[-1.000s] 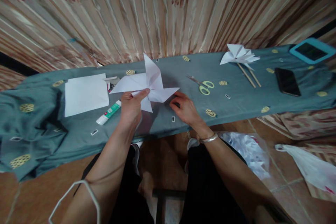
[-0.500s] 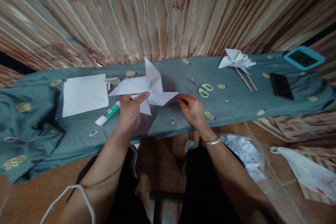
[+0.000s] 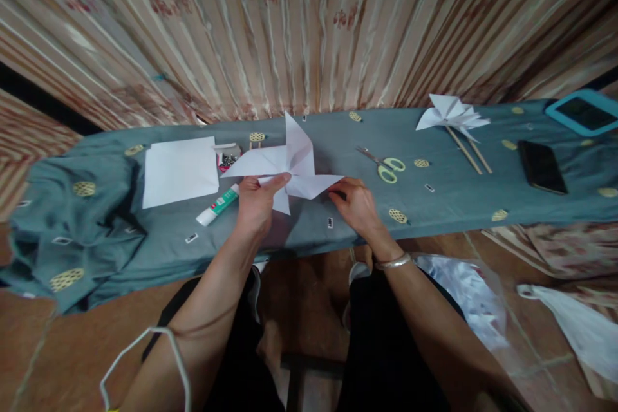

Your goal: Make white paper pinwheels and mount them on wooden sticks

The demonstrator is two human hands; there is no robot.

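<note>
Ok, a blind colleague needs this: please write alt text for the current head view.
A person's left hand holds a white paper pinwheel near its centre, the right hand close by one blade's tip. On the grey-green cloth, to the left lie paper sheets and a glue stick; to the right, scissors, pinwheels on sticks and a phone.

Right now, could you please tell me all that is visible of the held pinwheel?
The white pinwheel looks like folded paper, with four pointed blades around its centre. The left hand holds it over the grey-green cloth, thumb near the centre. One tip points at the right hand; whether they touch is unclear.
</note>
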